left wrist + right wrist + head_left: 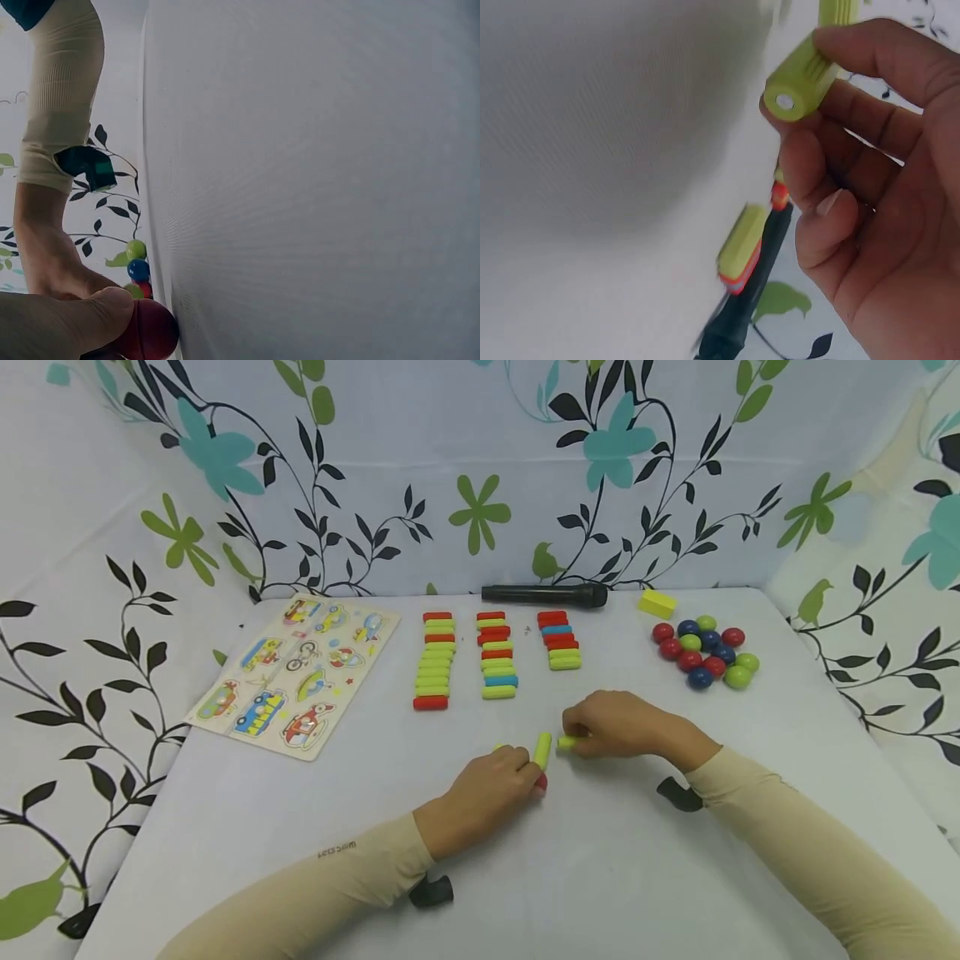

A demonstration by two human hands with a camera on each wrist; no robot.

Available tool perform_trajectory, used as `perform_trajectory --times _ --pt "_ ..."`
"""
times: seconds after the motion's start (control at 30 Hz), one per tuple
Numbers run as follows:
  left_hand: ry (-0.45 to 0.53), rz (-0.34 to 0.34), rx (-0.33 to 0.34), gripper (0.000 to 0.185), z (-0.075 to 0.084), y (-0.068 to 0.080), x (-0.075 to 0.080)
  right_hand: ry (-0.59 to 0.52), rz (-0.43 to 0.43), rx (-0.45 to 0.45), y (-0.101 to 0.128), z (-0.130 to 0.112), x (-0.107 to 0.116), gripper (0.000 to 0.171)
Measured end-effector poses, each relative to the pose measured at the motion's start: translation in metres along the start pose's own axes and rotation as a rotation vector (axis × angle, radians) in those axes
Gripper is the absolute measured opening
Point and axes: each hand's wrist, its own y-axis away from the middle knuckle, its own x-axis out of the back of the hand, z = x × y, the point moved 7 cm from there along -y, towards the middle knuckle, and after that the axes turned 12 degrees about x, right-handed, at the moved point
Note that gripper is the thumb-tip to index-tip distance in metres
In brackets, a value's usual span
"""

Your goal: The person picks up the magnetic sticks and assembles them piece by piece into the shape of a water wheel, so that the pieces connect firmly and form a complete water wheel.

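My left hand [487, 793] holds a dark red ball [154, 330], with the thumb on it in the left wrist view. Beside the left fingertips a yellow-green stick [542, 750] points upward from the ball; whether they are joined I cannot tell. A sliver of yellow-green shows behind that hand. My right hand [618, 724] pinches another yellow-green stick [802, 82] between thumb and fingers, just right of the first one. Its near end carries a pale metal-looking disc. Most of the left fingers are hidden in the left wrist view.
Rows of red, yellow-green and blue sticks [432, 664] lie beyond the hands. A puzzle board [296, 672] is at left, a black microphone [543, 596] at the back edge. At right are a yellow block [657, 603] and several coloured balls [690, 661].
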Motion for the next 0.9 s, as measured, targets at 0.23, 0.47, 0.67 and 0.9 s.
perform_trajectory --times 0.23,0.47,0.67,0.9 --pt "-0.027 0.042 -0.005 0.015 -0.001 -0.001 0.002 -0.029 -0.014 0.112 0.007 -0.036 -0.011 0.010" --pt "-0.027 0.044 0.003 0.016 -0.001 -0.002 -0.004 -0.005 0.000 0.156 0.007 -0.044 -0.015 0.016" --pt "-0.020 0.009 -0.012 0.017 0.000 -0.002 0.001 0.023 0.033 0.202 0.010 -0.043 -0.016 0.022" --pt "0.004 -0.011 -0.034 0.015 0.002 -0.003 0.003 0.069 0.052 0.263 0.010 -0.046 -0.015 0.024"
